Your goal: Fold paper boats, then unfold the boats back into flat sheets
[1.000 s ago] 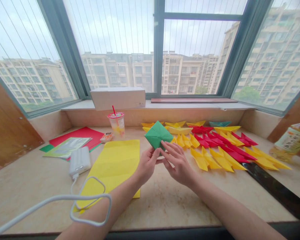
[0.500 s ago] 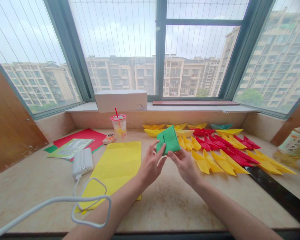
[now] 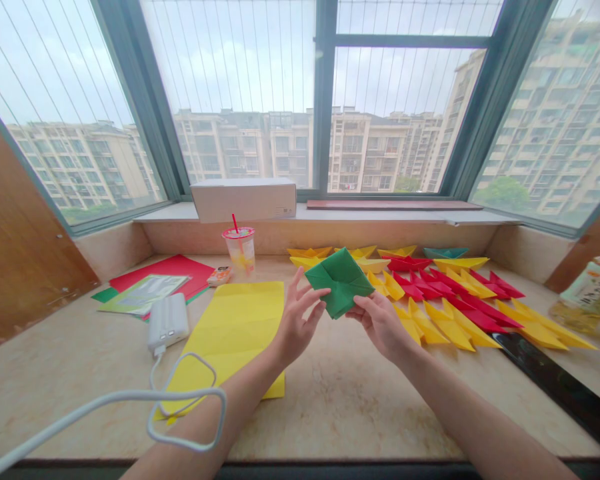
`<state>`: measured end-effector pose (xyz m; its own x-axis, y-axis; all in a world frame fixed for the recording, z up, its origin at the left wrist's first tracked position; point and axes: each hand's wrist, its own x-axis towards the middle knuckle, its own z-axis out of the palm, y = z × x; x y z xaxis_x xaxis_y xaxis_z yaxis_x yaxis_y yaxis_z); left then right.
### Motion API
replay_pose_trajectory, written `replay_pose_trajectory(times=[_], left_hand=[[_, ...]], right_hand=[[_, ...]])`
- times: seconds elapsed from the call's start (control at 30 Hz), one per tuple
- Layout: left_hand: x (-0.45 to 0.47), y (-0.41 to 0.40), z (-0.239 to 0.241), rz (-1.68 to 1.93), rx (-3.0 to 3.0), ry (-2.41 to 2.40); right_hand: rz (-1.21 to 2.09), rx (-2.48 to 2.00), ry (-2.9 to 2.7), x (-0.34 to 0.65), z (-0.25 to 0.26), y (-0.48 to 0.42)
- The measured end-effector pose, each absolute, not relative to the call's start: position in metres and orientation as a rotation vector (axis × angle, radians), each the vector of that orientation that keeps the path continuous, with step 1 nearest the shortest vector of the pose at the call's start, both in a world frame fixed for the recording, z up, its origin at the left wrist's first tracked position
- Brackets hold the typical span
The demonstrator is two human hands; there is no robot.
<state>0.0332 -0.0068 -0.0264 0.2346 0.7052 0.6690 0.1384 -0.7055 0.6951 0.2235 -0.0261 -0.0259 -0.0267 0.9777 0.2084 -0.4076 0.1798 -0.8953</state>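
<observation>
A folded square of green paper (image 3: 341,280), creased across its face, is held up above the counter with one corner pointing upward. My right hand (image 3: 380,321) pinches its lower right edge between thumb and fingers. At the lower left edge, my left hand (image 3: 300,320) holds the paper lightly, one fingertip on the front face and the other fingers spread. Beside my left forearm lies a yellow sheet (image 3: 245,320) with fold lines. Several yellow paper boats (image 3: 459,325) and red paper boats (image 3: 483,311) stand in rows to the right of my hands.
A white power bank (image 3: 167,323) with a looping white cable (image 3: 105,400) sits at the left. Behind it are red sheets (image 3: 180,267) and a lidded cup (image 3: 240,253) with a straw. A black phone (image 3: 555,380) and a bottle (image 3: 587,293) are at the right.
The green paper has turned in my hands from a seamed face to a creased square face, corner up. My right hand has shifted slightly right.
</observation>
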Motion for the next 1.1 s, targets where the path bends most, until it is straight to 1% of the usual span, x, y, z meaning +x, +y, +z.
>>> replay_pose_trajectory(times=[0.1, 0.2, 0.4, 0.5, 0.87, 1.1], left_hand=[[0.033, -0.007, -0.026, 1.345, 1.759, 0.690], [0.032, -0.006, -0.025, 1.226, 1.556, 0.702], [0.031, -0.004, -0.022, 1.252, 1.345, 0.713], [0.030, -0.005, -0.021, 1.265, 1.419, 0.730], [0.026, -0.011, -0.014, 1.318, 1.544, 0.722], [0.027, -0.010, -0.023, 1.257, 1.537, 0.575]], right_hand=[[1.288, -0.736, -1.165, 0.226, -0.027, -0.026], [1.182, -0.776, -1.308, 0.228, -0.028, -0.026], [0.606, -0.879, -1.656, 0.238, -0.034, -0.025], [0.431, -0.917, -1.788, 0.242, -0.036, -0.024], [0.478, -0.811, -1.720, 0.242, -0.031, -0.025], [0.433, -0.886, -1.636, 0.247, -0.024, -0.025]])
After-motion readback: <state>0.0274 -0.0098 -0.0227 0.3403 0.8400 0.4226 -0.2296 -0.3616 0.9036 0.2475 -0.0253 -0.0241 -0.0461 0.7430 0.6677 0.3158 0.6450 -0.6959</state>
